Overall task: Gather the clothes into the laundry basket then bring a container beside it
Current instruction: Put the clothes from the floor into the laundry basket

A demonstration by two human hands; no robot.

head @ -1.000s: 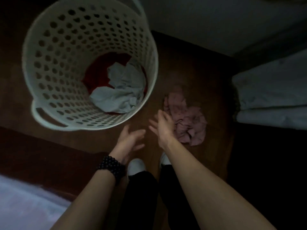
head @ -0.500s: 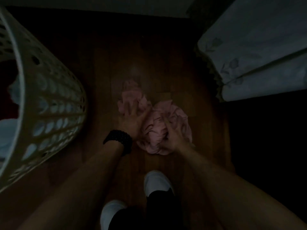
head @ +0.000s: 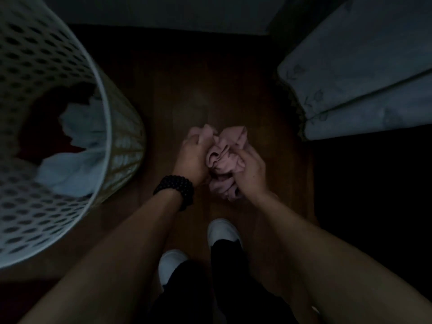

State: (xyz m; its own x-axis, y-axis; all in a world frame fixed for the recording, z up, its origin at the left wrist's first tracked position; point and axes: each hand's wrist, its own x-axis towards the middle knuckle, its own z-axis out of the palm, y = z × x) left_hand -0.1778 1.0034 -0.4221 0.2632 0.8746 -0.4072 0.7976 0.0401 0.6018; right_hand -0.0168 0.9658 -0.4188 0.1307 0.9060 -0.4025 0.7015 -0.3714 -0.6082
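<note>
Bare wooden floor (head: 198, 73) lies open through the middle of the frame, up to the dark wall at the top. The perforated laundry basket (head: 105, 127) fills the left side, its mouth unobstructed. Pale bedding (head: 364, 73) blocks the upper right. Two white shoes (head: 222, 230) stand at lower centre.

Pink garment (head: 225, 157) bunched, above floor – white perforated laundry basket (head: 106, 108) left, holding clothes.

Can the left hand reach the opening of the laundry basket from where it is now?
Probably yes: the left hand, gripping the pink garment, is beside the laundry basket, with bare floor between.
</note>
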